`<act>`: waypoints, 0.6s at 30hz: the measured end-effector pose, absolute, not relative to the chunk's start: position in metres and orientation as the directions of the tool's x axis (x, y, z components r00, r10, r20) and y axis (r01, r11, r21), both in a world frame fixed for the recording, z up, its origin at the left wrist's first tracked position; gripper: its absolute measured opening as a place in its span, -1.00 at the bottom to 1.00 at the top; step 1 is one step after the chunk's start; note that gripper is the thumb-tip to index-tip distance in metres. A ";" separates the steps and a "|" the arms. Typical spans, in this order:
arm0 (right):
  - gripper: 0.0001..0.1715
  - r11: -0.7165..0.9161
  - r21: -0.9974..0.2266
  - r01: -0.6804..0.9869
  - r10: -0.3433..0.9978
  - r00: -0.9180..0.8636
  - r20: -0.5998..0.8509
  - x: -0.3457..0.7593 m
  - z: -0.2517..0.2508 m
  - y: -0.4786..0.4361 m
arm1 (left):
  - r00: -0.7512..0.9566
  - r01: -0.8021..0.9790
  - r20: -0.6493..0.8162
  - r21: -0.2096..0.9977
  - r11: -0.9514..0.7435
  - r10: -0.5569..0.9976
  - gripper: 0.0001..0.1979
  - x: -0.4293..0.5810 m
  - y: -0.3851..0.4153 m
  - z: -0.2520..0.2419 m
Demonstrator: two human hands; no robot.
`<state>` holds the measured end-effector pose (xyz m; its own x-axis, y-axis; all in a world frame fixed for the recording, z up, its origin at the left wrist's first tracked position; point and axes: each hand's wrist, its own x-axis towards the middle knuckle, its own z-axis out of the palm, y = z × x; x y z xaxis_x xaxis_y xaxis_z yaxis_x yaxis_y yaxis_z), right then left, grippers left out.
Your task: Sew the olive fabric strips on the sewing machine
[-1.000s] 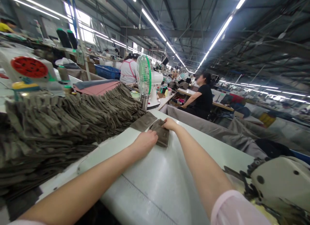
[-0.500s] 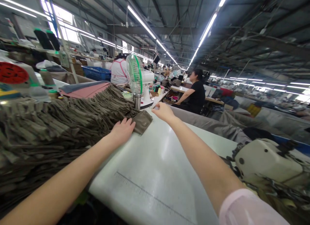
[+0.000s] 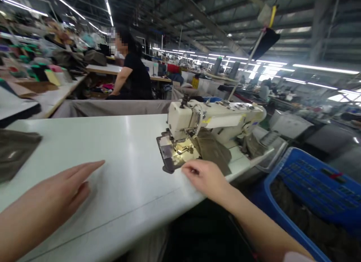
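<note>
My left hand [image 3: 66, 186] hovers over or rests on the pale tabletop [image 3: 121, 141], its fingers stretched forward and holding nothing. At the far left lies a folded olive-brown fabric piece [image 3: 17, 153] with a small light label, apart from that hand. My right hand [image 3: 205, 177] is closed, fingertips curled together, just in front of the sewing machine [image 3: 183, 121] and its lit needle plate [image 3: 183, 151]. Whatever those fingers may hold is hidden. Beside the needle area, another olive-brown fabric piece [image 3: 216, 153] lies under the machine arm, close behind my right hand.
A blue plastic basket [image 3: 270, 194] holding dark cloth stands at the right, below the table edge. A person in black [image 3: 138, 73] sits beyond a grey cloth barrier [image 3: 113, 107]. Thread cones [image 3: 42, 73] stand on a neighbouring table at the left.
The view has swung right, bringing the sewing machine and basket into sight. My left hand has left the fabric stack; my right hand has moved right to the machine and curled shut.
</note>
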<state>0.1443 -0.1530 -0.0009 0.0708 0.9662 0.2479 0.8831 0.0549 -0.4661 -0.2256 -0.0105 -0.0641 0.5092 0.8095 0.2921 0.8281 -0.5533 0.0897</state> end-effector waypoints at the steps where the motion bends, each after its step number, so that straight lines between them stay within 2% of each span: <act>1: -0.83 -0.061 -0.469 0.881 0.926 0.226 0.303 0.170 -0.008 -0.156 | 0.543 0.799 0.274 0.124 -0.589 0.794 -0.47 -0.209 -0.017 -0.058; 4: -0.69 -0.301 -0.492 0.817 0.785 0.505 0.359 0.231 -0.024 -0.159 | 0.611 0.742 0.204 0.189 -0.644 0.765 -0.48 -0.151 -0.038 -0.030; 6: -0.71 -0.369 -0.517 0.772 0.752 0.575 0.321 0.256 -0.033 -0.157 | 0.684 0.677 0.168 0.215 -0.704 0.710 -0.49 -0.113 -0.052 -0.015; 11: -0.88 -0.367 -0.583 0.725 0.780 0.581 0.232 0.277 -0.045 -0.150 | 0.814 0.476 0.203 0.307 -0.824 0.545 -0.55 -0.034 -0.076 -0.004; 14: -0.86 -0.353 -0.618 0.703 0.778 0.587 0.223 0.281 -0.046 -0.145 | 0.845 0.388 0.244 0.334 -0.859 0.477 -0.56 0.002 -0.083 -0.006; 18: -0.70 -0.338 -0.655 0.675 0.792 0.580 0.189 0.290 -0.045 -0.131 | 0.869 0.322 0.263 0.345 -0.881 0.420 -0.56 0.047 -0.081 -0.009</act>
<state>0.2896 -0.1314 -0.0452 0.5803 0.7922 0.1892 0.6755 -0.3383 -0.6552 0.0471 -0.0812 -0.0088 0.8686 0.4203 0.2627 0.3221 -0.8815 0.3453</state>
